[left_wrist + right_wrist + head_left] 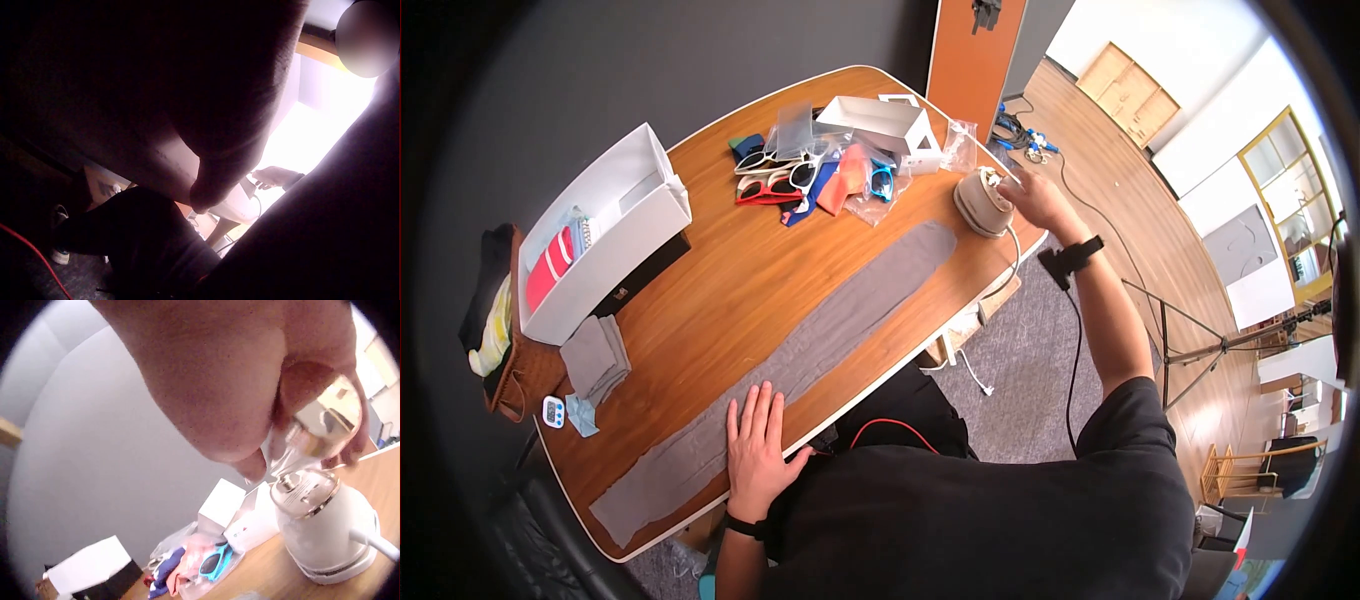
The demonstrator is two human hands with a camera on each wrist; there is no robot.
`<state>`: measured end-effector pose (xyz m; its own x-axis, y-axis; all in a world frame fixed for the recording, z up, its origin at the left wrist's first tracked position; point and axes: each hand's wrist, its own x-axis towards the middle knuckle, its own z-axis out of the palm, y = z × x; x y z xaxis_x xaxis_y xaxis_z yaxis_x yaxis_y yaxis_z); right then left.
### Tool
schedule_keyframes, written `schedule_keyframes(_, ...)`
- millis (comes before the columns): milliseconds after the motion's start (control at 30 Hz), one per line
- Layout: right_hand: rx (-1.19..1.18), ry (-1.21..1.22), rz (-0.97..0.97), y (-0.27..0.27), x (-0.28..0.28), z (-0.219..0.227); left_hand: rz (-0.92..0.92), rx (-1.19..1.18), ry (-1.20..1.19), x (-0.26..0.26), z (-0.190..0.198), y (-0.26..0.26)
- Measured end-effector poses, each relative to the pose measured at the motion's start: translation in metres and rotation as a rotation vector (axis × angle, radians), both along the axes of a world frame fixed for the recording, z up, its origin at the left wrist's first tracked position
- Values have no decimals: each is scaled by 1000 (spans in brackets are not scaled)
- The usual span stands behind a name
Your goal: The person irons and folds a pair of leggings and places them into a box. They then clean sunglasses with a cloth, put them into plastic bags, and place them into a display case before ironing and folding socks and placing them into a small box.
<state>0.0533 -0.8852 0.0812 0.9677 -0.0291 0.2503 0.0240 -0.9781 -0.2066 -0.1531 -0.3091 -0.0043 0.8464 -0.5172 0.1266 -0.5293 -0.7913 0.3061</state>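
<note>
A long grey cloth (800,345) lies stretched flat along the table, with slight wrinkles. My left hand (755,440) presses on its near edge with straight fingers; the left wrist view shows this hand (215,162) dark, its thumb at the table edge. At the cloth's far right end stands a small white iron (983,203) with a shiny metal top, a cord running off it. My right hand (1040,198) grips it from above. In the right wrist view, fingers curl round the shiny handle (328,419) over the iron's white body (325,531).
Sunglasses (772,185) and plastic bags lie at the back beside an open white box (880,122). A larger white box (605,225) stands at the left. Folded grey cloth (595,358) and a small timer (553,412) lie near it. A tripod (1200,345) stands right.
</note>
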Motion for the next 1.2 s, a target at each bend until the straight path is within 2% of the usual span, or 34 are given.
schedule_keyframes(33, -117, -308, -63, 25, -10, -1, 1, -2, -3, 1, 0, 0)
schedule_keyframes(67, -178, -441, 36, 47, -16, 9, 0, 0, -7, 0, -1, 0)
schedule_keyframes(133, 73, -263, 95, 80, -23, -1, -3, 4, -11, 0, -1, 0)
schedule_keyframes(200, 126, 34, 110, 91, -12, -35, -8, 2, -22, 0, -1, 1)
schedule_keyframes(267, 119, 12, 26, 102, -6, -66, -13, 4, -17, 0, -1, 0)
schedule_keyframes(300, 36, 205, -37, 103, 1, -71, -7, 4, -11, 0, -1, 1)
schedule_keyframes(333, 38, 202, -29, 104, 5, -75, 1, 7, -15, 0, -2, 1)
schedule_keyframes(400, 56, 303, -180, 108, 13, -83, -11, 11, 1, -1, -3, 2)
schedule_keyframes(433, 71, 400, -144, 104, 20, -81, -3, 11, 3, -1, -4, 2)
schedule_keyframes(533, 44, 454, -91, 94, 23, -79, -3, -6, -5, -2, -4, 2)
schedule_keyframes(600, 58, 398, -102, 89, 12, -78, -20, -15, -23, -3, -2, 3)
schedule_keyframes(667, 71, 222, -91, 92, -7, -58, -21, -35, -40, -3, -5, 5)
schedule_keyframes(700, 136, 246, -141, 95, -15, -43, -32, -55, -60, -4, -7, 6)
schedule_keyframes(733, 137, 252, -145, 90, -19, -46, -37, -54, -53, -4, -7, 6)
schedule_keyframes(800, 252, 93, -129, 79, -26, -51, -50, -75, -67, -2, -6, 5)
schedule_keyframes(900, 287, 112, -152, 86, -38, -43, -74, -111, -101, -2, -9, 7)
schedule_keyframes(1067, 342, 73, -127, 133, -58, -19, -62, -137, -108, -5, -8, 8)
schedule_keyframes(1167, 466, 68, 9, 162, -65, -23, -56, -143, -114, -4, -8, 7)
schedule_keyframes(1200, 434, 61, 59, 172, -69, -27, -53, -146, -116, -5, -7, 7)
